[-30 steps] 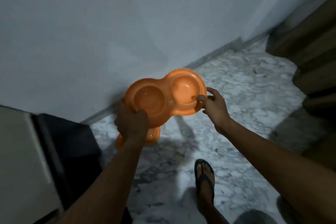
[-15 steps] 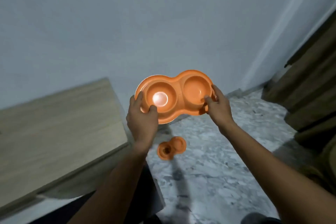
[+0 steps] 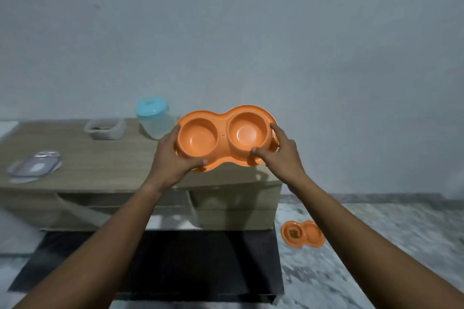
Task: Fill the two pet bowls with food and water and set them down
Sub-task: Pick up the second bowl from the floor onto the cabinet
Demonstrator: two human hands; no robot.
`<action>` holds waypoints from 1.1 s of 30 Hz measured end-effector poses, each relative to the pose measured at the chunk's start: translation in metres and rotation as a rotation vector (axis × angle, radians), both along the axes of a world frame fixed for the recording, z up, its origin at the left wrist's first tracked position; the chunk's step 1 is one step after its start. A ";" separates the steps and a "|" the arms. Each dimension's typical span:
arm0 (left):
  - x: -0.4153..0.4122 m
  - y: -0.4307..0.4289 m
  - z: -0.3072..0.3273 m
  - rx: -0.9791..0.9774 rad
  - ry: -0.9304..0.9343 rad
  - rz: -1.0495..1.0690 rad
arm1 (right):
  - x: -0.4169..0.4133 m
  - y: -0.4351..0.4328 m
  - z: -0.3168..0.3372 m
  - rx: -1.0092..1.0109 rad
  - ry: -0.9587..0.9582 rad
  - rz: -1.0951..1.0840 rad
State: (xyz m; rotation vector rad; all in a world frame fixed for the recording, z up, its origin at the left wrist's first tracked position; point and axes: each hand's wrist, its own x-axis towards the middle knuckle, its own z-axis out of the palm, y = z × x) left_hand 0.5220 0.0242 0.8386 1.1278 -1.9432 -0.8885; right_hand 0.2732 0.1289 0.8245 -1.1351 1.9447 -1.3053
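While the left hand (image 3: 173, 158) and right hand (image 3: 278, 155) each hold one end of the orange double bowl (image 3: 226, 135) in a curled grip, it hangs above the counter's (image 3: 100, 165) right end. A blue-lidded jug (image 3: 154, 118) and a food tub (image 3: 105, 128) stand on the counter; a second orange bowl (image 3: 302, 233) lies on the floor to its right.

no legible text, no labels (blurred throughout)
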 end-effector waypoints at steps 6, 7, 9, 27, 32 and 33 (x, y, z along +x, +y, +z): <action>0.130 -0.063 -0.034 -0.042 -0.109 0.205 | 0.114 -0.067 -0.012 -0.003 0.111 0.133; 0.151 -0.076 -0.040 -0.038 -0.129 0.223 | 0.134 -0.082 -0.018 0.000 0.120 0.141; 0.197 -0.107 -0.050 -0.030 -0.159 0.246 | 0.180 -0.115 -0.029 0.014 0.120 0.143; 0.404 -0.310 -0.127 0.281 -0.336 0.067 | 0.417 -0.310 -0.117 0.472 0.017 -0.010; 0.405 -0.327 -0.139 0.287 -0.553 0.032 | 0.424 -0.321 -0.116 0.619 0.128 -0.062; 0.404 -0.330 -0.138 0.281 -0.567 0.027 | 0.426 -0.325 -0.115 0.643 0.168 -0.078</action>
